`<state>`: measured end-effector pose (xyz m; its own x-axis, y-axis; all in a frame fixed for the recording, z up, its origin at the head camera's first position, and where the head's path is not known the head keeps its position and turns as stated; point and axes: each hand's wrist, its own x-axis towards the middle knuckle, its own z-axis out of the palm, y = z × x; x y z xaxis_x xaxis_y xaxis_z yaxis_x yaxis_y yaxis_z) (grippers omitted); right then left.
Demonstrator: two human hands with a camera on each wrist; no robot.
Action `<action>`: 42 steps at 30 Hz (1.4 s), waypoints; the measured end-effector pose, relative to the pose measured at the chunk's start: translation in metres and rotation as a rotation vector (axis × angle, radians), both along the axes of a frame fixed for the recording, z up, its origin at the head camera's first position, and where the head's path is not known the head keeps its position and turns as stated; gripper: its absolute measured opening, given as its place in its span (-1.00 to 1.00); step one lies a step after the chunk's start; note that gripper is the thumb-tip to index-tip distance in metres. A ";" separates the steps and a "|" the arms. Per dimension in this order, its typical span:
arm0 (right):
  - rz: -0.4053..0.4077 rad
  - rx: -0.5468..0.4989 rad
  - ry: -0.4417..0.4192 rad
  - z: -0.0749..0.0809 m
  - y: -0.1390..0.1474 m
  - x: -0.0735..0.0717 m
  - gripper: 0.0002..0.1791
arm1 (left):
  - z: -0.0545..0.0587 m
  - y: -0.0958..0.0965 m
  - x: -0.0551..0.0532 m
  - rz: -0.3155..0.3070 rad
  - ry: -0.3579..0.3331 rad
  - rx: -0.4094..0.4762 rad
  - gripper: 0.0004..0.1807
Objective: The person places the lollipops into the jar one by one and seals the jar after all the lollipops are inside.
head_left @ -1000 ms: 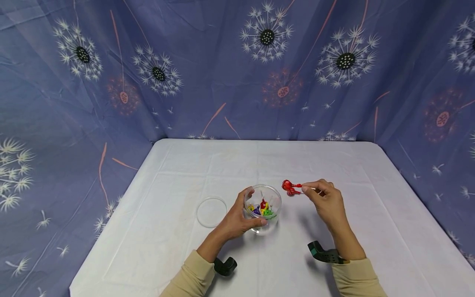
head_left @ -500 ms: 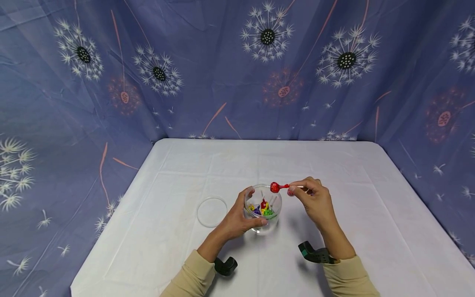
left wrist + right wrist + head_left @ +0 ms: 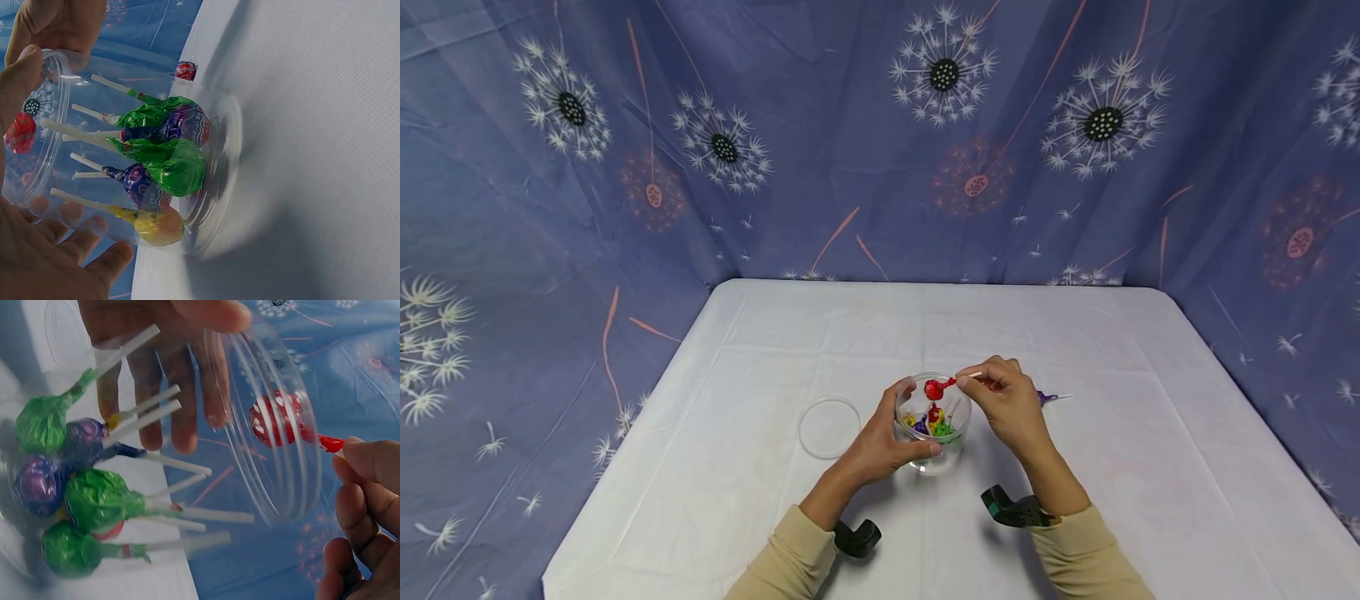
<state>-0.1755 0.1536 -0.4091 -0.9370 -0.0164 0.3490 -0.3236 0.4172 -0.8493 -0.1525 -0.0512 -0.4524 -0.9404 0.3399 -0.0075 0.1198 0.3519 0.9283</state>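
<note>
My left hand (image 3: 880,446) grips a clear plastic jar (image 3: 933,467) around its upper part, the jar's base low over or on the white table. Inside are several wrapped lollipops, among them a green lollipop (image 3: 178,169), a yellow lollipop (image 3: 161,227) and a purple lollipop (image 3: 41,485), many with sticks toward the mouth. Between thumb and fingers, my right hand (image 3: 1006,412) pinches a red lollipop (image 3: 933,390) near the base of its stick. Its candy end is at the jar's mouth, seen through the clear rim in the right wrist view.
Left of the jar lies a clear round lid (image 3: 802,429). On the table past my right hand is another purple lollipop (image 3: 1045,398), partly covered by that hand. One more red-wrapped lollipop (image 3: 185,70) shows behind the jar. A patterned blue curtain (image 3: 820,150) surrounds the table.
My right hand has carried the red lollipop leftward from beside the jar to over its mouth. A purple lollipop on the table has come into view behind that hand. The left hand stays put.
</note>
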 end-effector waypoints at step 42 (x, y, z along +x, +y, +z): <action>0.038 0.224 0.008 -0.008 -0.035 -0.012 -0.88 | -0.003 -0.003 -0.001 -0.037 0.028 0.009 0.07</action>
